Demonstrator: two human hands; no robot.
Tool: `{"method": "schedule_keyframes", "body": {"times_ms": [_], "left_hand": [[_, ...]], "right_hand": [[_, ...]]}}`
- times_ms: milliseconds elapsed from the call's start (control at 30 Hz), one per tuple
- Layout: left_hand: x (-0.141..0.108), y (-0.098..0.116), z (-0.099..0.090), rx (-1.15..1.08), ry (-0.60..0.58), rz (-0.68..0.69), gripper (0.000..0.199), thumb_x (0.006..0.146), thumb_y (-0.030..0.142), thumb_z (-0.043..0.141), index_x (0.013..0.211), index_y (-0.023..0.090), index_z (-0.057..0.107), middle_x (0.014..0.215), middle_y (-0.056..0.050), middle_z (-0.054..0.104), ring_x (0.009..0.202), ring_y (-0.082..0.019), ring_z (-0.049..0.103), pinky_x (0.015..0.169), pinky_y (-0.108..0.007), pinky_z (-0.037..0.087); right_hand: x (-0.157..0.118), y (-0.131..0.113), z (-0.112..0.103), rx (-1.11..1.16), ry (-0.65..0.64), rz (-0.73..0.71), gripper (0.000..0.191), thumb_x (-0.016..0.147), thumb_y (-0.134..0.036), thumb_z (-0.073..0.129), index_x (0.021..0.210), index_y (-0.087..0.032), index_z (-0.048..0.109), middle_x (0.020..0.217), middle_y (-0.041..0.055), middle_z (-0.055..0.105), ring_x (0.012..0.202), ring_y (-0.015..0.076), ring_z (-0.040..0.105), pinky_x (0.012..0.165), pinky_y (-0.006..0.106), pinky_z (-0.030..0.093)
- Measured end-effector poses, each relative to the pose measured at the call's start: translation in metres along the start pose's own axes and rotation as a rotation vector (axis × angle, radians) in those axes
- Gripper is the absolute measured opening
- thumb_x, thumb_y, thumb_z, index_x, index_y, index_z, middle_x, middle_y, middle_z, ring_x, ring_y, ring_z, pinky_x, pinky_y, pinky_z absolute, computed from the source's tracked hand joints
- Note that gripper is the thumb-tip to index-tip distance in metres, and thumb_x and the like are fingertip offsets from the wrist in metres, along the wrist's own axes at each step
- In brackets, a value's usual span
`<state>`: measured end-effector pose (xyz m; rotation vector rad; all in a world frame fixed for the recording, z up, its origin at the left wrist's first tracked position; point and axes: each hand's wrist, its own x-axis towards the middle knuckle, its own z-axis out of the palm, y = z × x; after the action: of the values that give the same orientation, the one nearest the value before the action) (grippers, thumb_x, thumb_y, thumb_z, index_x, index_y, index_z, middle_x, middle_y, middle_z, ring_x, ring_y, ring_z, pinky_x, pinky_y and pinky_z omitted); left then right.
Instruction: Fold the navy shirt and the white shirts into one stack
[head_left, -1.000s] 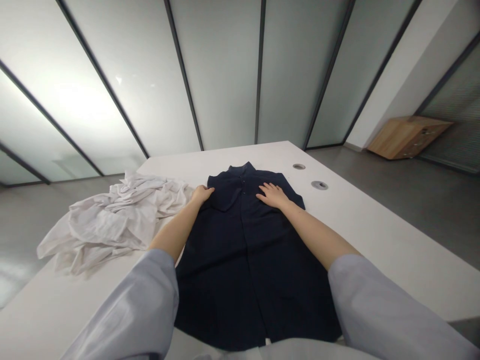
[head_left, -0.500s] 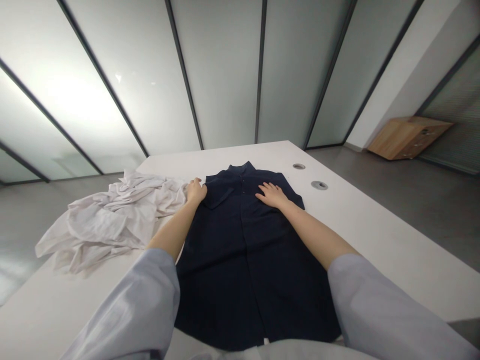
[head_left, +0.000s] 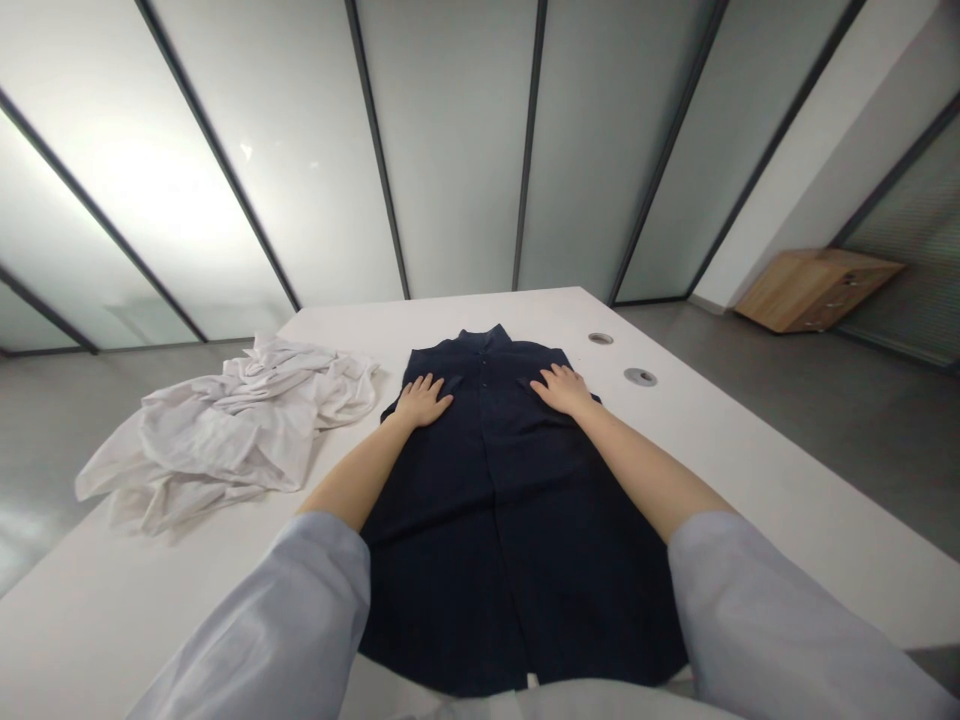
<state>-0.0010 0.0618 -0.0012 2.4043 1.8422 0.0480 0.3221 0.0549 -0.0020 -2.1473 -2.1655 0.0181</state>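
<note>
A dark navy shirt [head_left: 487, 520] lies front up on the white table [head_left: 750, 480], its collar at the far end and its hem near my body. My left hand [head_left: 424, 401] rests flat on the left side of its chest, fingers spread. On the right side of the chest lies my right hand [head_left: 562, 389], also flat with the fingers apart. Neither hand grips the cloth. The left sleeve shows only as a bit of cloth beside my left hand.
A crumpled heap of white cloth [head_left: 232, 430] lies on the table's left side, partly over its edge. Two round grommets [head_left: 640, 377] are set in the tabletop at right. A wooden cabinet [head_left: 814, 288] stands on the floor beyond.
My left hand has let go of the sleeve cloth at the shirt's left edge and moved right onto the chest, now flat. My right hand has slid slightly right.
</note>
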Motion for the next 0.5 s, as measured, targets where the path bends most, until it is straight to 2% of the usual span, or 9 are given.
{"method": "schedule_keyframes", "body": {"times_ms": [133, 333, 433, 500], "left_hand": [[-0.005, -0.002, -0.005, -0.003, -0.031, -0.061, 0.073, 0.092, 0.063, 0.022, 0.153, 0.023, 0.029, 0.161, -0.009, 0.019, 0.148, -0.032, 0.017, 0.117, -0.052, 0.016], [-0.021, -0.008, -0.003, 0.006, -0.050, -0.149, 0.078, 0.090, 0.067, 0.021, 0.153, 0.022, 0.027, 0.161, -0.012, 0.017, 0.147, -0.036, 0.015, 0.115, -0.057, 0.017], [-0.026, -0.010, -0.008, 0.016, -0.072, -0.174, 0.080, 0.088, 0.070, 0.024, 0.151, 0.022, 0.033, 0.160, -0.014, 0.022, 0.145, -0.039, 0.020, 0.113, -0.059, 0.020], [-0.023, -0.010, -0.016, 0.031, -0.063, -0.171, 0.076, 0.089, 0.069, 0.027, 0.146, 0.021, 0.043, 0.154, -0.017, 0.036, 0.141, -0.039, 0.032, 0.112, -0.058, 0.022]], "right_hand": [[-0.005, -0.004, 0.000, 0.006, -0.091, -0.004, 0.071, 0.095, -0.059, 0.022, 0.150, -0.016, 0.035, 0.158, 0.0143, 0.028, 0.144, 0.0329, 0.026, 0.114, 0.048, 0.023], [-0.010, -0.025, 0.000, 0.007, -0.111, -0.027, 0.072, 0.095, -0.059, 0.023, 0.151, -0.015, 0.033, 0.159, 0.0160, 0.025, 0.144, 0.0337, 0.024, 0.114, 0.049, 0.022], [-0.009, -0.032, -0.004, 0.011, -0.094, -0.031, 0.068, 0.095, -0.059, 0.030, 0.147, -0.018, 0.041, 0.156, 0.0148, 0.032, 0.142, 0.0339, 0.030, 0.112, 0.048, 0.026], [-0.004, -0.034, -0.010, 0.004, -0.045, -0.043, 0.060, 0.093, -0.056, 0.037, 0.139, -0.020, 0.052, 0.148, 0.0144, 0.044, 0.135, 0.0336, 0.039, 0.108, 0.047, 0.033]]}}
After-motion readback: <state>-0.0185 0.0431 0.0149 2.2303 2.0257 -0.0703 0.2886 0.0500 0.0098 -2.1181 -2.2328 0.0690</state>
